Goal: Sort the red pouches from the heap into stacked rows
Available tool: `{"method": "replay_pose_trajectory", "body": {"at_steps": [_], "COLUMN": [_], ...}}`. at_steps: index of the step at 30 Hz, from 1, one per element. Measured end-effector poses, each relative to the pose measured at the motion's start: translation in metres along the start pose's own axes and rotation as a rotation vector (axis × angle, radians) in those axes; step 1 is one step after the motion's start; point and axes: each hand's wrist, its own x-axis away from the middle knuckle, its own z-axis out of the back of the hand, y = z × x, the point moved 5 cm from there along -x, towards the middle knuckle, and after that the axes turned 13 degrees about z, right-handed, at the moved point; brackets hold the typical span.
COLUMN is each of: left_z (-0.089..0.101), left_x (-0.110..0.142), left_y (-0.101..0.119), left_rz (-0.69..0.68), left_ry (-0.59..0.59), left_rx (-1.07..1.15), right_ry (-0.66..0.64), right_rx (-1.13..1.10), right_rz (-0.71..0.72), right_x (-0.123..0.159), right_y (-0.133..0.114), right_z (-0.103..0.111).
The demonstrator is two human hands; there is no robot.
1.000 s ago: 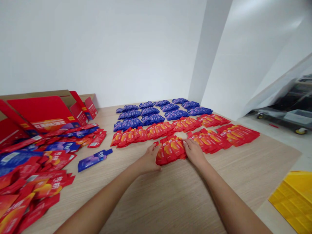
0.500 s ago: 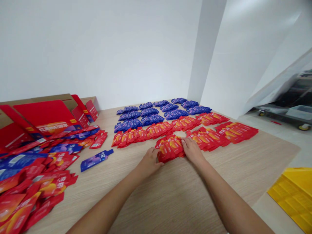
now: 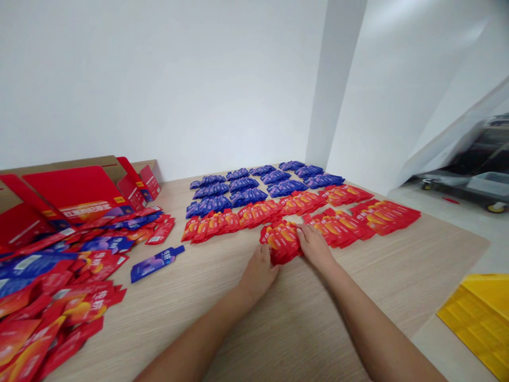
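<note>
A fanned bundle of red pouches (image 3: 281, 241) with orange fruit prints lies on the wooden table between my hands. My left hand (image 3: 260, 269) grips its left and near edge, fingers curled and thumb low. On the bundle's right side, my right hand (image 3: 313, 245) presses with its fingers on the edge. Close to the right fingers lies another red pouch bundle (image 3: 338, 227), with one more (image 3: 385, 216) beyond it. Behind, a row of red bundles (image 3: 256, 213) stretches across, and rows of blue pouch bundles (image 3: 242, 184) lie farther back.
A loose heap of red and blue pouches (image 3: 91, 302) covers the table's left side, before an opened red carton (image 3: 71, 188). One blue pouch (image 3: 157, 263) lies alone beside the heap. A yellow crate (image 3: 481, 318) stands below the table's right edge; a cart (image 3: 465, 185) is farther off.
My left hand has moved right, pushing the left side of the red bundle inward, so the bundle is narrower. My right hand has stayed nearly in place.
</note>
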Motion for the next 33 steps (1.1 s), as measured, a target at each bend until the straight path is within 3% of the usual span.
{"method": "replay_pose_trajectory", "body": {"at_steps": [8, 15, 33], "left_z": [0.012, 0.012, 0.016], "left_x": [0.0, -0.004, 0.0], "left_y": [-0.005, -0.003, -0.01], "left_rz": [-0.024, -0.015, -0.033], "left_ry": [-0.006, 0.042, 0.021], "left_rx": [-0.079, -0.099, -0.129], "right_ry": [-0.018, -0.024, -0.059], "right_rx": [0.019, 0.042, 0.033], "right_rz": [-0.019, -0.015, -0.058], "right_x": [0.003, 0.005, 0.004], "right_y": [-0.003, -0.007, -0.006], "right_z": [-0.001, 0.0, 0.001]}}
